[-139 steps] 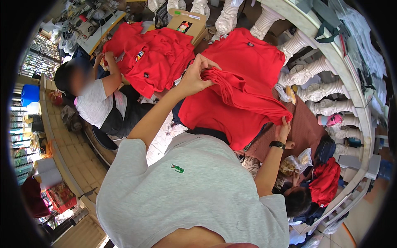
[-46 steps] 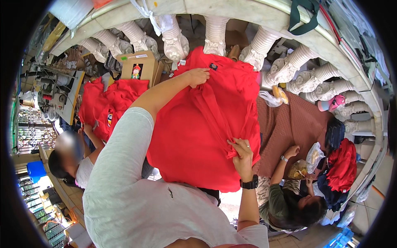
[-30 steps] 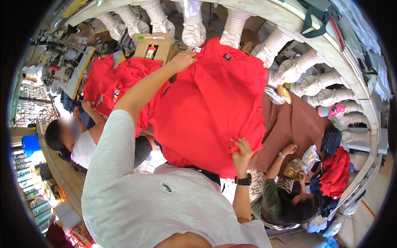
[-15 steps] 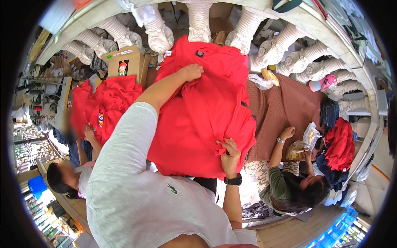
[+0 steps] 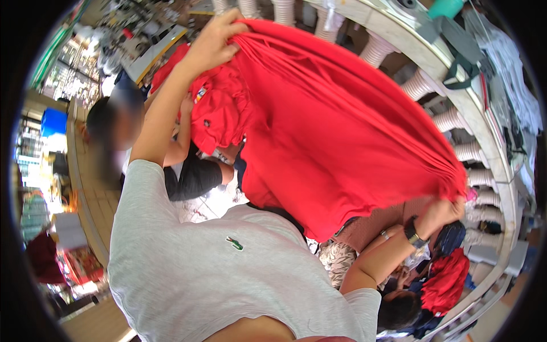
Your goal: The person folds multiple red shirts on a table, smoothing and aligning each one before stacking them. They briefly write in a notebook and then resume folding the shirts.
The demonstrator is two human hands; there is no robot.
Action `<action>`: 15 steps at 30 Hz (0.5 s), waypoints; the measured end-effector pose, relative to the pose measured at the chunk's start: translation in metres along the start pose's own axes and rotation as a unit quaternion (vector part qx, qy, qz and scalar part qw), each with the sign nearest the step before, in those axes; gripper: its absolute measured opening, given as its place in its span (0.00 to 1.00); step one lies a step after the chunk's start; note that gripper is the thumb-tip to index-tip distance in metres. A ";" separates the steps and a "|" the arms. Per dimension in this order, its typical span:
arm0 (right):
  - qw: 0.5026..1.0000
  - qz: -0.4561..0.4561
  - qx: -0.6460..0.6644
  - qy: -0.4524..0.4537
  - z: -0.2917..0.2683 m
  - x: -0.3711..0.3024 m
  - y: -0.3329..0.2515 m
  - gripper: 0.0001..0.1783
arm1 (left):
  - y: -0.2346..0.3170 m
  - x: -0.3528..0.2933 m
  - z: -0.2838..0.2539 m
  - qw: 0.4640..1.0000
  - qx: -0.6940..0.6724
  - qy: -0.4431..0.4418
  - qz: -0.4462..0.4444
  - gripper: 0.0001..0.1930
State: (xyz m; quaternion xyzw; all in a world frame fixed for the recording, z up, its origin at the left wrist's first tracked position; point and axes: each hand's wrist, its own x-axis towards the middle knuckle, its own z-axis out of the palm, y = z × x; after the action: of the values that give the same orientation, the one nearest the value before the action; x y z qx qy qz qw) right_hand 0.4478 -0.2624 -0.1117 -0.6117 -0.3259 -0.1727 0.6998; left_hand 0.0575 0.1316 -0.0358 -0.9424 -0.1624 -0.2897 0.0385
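Note:
A large red shirt [image 5: 336, 131] is stretched in the air across the middle of the view, with gathered folds along its far edge. At the far left my left hand [image 5: 215, 44] is closed on one bunched end. My right hand [image 5: 443, 214], with a black watch on its wrist, grips the opposite end, lower and to the right; its fingers are slightly blurred. The fabric sags between my hands and hides most of the table behind it. More red fabric shows under the held shirt, and I cannot tell where one ends.
On the left a person [image 5: 114, 125] sits by a heap of red garments [image 5: 219, 111]. Another person [image 5: 399, 308] is at the lower right, near a red garment pile [image 5: 444, 279]. A curved stone railing [image 5: 456, 102] with ribbed balusters runs behind. Brown cloth [image 5: 373, 225] covers the table.
Both hands have risen and spread apart, lifting the red shirt off the table and pulling it taut. The view has turned, so the people and railing appear shifted.

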 end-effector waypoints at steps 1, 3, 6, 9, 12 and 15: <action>0.999 -0.032 -0.017 -0.007 -0.007 0.009 -0.032 0.12 | 0.010 -0.005 -0.021 0.998 0.052 0.045 0.011 0.17; 0.997 0.045 0.044 -0.040 -0.036 0.002 -0.040 0.16 | 0.034 -0.033 -0.059 0.986 -0.132 0.013 -0.099 0.16; 0.979 0.100 0.090 -0.155 -0.045 -0.026 -0.035 0.15 | 0.065 -0.099 -0.079 0.959 -0.199 -0.015 -0.200 0.15; 0.960 0.103 0.060 -0.254 -0.046 -0.017 -0.066 0.04 | 0.105 -0.160 -0.074 0.951 -0.185 -0.064 -0.238 0.15; 0.968 0.090 0.030 -0.232 -0.067 -0.012 -0.015 0.07 | 0.140 -0.184 -0.059 0.948 -0.190 -0.082 -0.242 0.15; 0.967 0.118 0.066 -0.215 -0.064 -0.013 -0.007 0.09 | 0.160 -0.196 -0.060 0.937 -0.242 -0.088 -0.237 0.15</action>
State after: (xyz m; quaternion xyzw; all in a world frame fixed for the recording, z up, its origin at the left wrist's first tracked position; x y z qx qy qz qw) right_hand 0.4491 -0.3275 -0.1180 -0.6212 -0.4050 0.0683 0.6673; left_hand -0.0747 -0.0846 -0.0922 -0.8791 -0.3091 -0.2366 -0.2751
